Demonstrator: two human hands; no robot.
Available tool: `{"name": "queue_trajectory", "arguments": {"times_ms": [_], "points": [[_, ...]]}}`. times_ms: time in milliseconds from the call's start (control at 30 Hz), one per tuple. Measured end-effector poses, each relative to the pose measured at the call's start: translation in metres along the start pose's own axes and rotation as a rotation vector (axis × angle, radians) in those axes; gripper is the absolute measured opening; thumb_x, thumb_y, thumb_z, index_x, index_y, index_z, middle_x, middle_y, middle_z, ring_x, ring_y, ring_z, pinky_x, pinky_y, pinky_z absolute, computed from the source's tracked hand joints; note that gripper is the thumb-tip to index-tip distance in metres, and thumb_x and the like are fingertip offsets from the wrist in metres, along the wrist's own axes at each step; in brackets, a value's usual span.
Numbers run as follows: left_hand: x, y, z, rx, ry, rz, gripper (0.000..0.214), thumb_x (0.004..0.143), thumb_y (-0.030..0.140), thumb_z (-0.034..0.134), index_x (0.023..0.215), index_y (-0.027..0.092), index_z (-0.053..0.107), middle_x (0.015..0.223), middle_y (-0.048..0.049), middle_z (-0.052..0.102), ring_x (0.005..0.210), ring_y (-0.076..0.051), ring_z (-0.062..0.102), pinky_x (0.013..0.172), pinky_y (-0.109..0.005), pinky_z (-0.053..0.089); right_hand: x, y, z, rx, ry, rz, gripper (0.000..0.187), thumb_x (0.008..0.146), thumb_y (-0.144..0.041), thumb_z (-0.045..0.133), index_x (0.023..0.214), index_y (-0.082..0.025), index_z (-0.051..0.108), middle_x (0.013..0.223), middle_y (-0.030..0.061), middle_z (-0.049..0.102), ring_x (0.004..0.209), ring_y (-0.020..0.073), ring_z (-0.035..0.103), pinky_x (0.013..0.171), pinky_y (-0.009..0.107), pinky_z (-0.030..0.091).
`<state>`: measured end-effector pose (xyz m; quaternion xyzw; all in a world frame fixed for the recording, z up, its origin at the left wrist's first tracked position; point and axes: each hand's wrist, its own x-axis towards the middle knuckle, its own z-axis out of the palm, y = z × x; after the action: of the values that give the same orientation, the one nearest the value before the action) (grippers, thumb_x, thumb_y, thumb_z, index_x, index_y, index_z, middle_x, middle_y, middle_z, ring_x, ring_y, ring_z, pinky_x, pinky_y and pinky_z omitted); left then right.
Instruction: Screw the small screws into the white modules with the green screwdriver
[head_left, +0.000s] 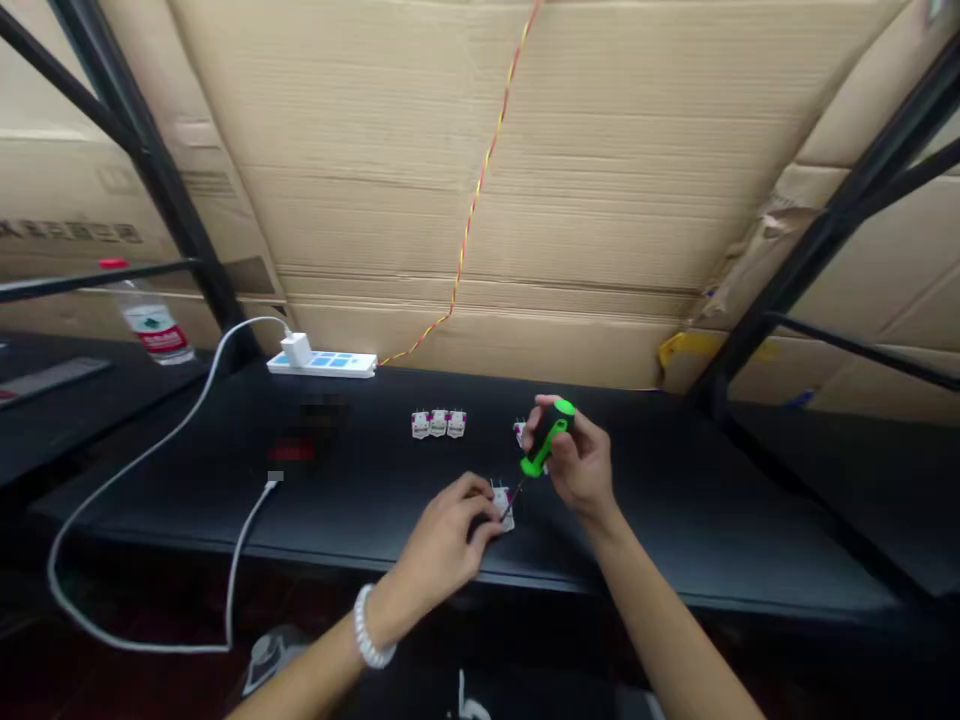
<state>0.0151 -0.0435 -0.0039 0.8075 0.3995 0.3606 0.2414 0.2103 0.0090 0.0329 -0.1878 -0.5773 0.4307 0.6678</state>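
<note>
1. Screwdriver [547, 438], green-and-black handle, shaft slanting down-left, tip right at the white module [504, 510] on the black counter [675, 500]!
2. Right hand [577, 465]: grip pressed around the handle.
3. Left hand [446, 530]: grip pinching the module.

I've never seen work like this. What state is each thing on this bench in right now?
Left hand: gripping a white connector on the table.
Right hand: holding a green-and-black screwdriver, its tip at the connector.
Three white connectors: standing in a row.
Power strip: white charger plugged in.
Water bottle: upright, red cap on.
</note>
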Motion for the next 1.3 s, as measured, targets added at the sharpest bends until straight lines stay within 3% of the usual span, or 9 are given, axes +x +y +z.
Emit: {"name": "queue_trajectory", "arguments": {"times_ms": [167,467,733,900,1000,1167,1300], "points": [[0.001,0.002,0.000,-0.002,-0.003,-0.004,0.012,0.094,0.013,0.069,0.088,0.021,0.075,0.110,-0.0056,0.069,0.102,-0.022,0.071,0.095,-0.034,0.056,-0.001,-0.001,0.000,-0.041,-0.003,0.019,0.046,0.089,-0.055,0.079,0.123,-0.024,0.074,0.094,0.0058,0.071,0.071,0.0177,0.068,0.058,0.032,0.058],[0.000,0.002,0.000,-0.022,-0.010,-0.011,0.012,0.094,0.010,0.067,0.090,0.021,0.070,0.110,-0.0051,0.068,0.101,-0.022,0.069,0.095,-0.033,0.055,-0.002,-0.007,0.003,-0.054,-0.042,-0.043,0.038,0.090,-0.045,0.081,0.123,-0.026,0.076,0.092,0.0043,0.071,0.069,0.0159,0.069,0.058,0.030,0.058],[0.000,0.002,-0.002,-0.049,-0.023,-0.029,0.012,0.092,0.010,0.069,0.090,0.022,0.069,0.113,-0.0052,0.068,0.103,-0.023,0.069,0.096,-0.034,0.054,-0.002,-0.009,0.015,-0.215,-0.046,-0.178,0.062,0.086,-0.040,0.084,0.145,-0.034,0.063,0.093,0.0011,0.068,0.067,0.0147,0.067,0.063,0.033,0.062],[0.001,0.005,-0.003,-0.061,-0.022,-0.039,0.013,0.092,0.010,0.068,0.089,0.022,0.068,0.109,-0.0044,0.068,0.101,-0.022,0.068,0.093,-0.035,0.053,-0.005,-0.007,0.009,-0.297,-0.119,-0.178,0.046,0.096,-0.048,0.071,0.138,-0.030,0.069,0.101,0.0081,0.068,0.072,0.0197,0.069,0.058,0.034,0.061],[0.001,0.008,-0.004,-0.062,-0.020,-0.050,0.015,0.091,0.008,0.069,0.089,0.022,0.067,0.109,-0.0041,0.068,0.101,-0.022,0.068,0.094,-0.035,0.053,-0.004,-0.017,0.010,-0.247,-0.179,-0.145,0.037,0.104,-0.044,0.058,0.138,-0.031,0.068,0.113,0.0106,0.072,0.081,0.0222,0.075,0.065,0.037,0.064],[0.002,0.009,-0.004,-0.080,-0.012,-0.053,0.012,0.092,0.011,0.069,0.091,0.023,0.065,0.105,-0.0039,0.067,0.098,-0.022,0.068,0.092,-0.034,0.053,0.005,-0.030,0.019,-0.273,-0.185,-0.073,0.032,0.101,-0.038,0.065,0.131,-0.026,0.064,0.113,0.0105,0.075,0.083,0.0213,0.076,0.070,0.037,0.065],[0.002,0.008,-0.003,-0.082,-0.005,-0.033,0.013,0.092,0.011,0.070,0.091,0.023,0.065,0.106,-0.0033,0.068,0.098,-0.022,0.068,0.092,-0.033,0.053,0.010,-0.023,0.022,-0.378,-0.115,-0.233,0.031,0.091,-0.029,0.078,0.118,-0.029,0.063,0.102,0.0028,0.066,0.077,0.0156,0.066,0.068,0.031,0.058]]}}
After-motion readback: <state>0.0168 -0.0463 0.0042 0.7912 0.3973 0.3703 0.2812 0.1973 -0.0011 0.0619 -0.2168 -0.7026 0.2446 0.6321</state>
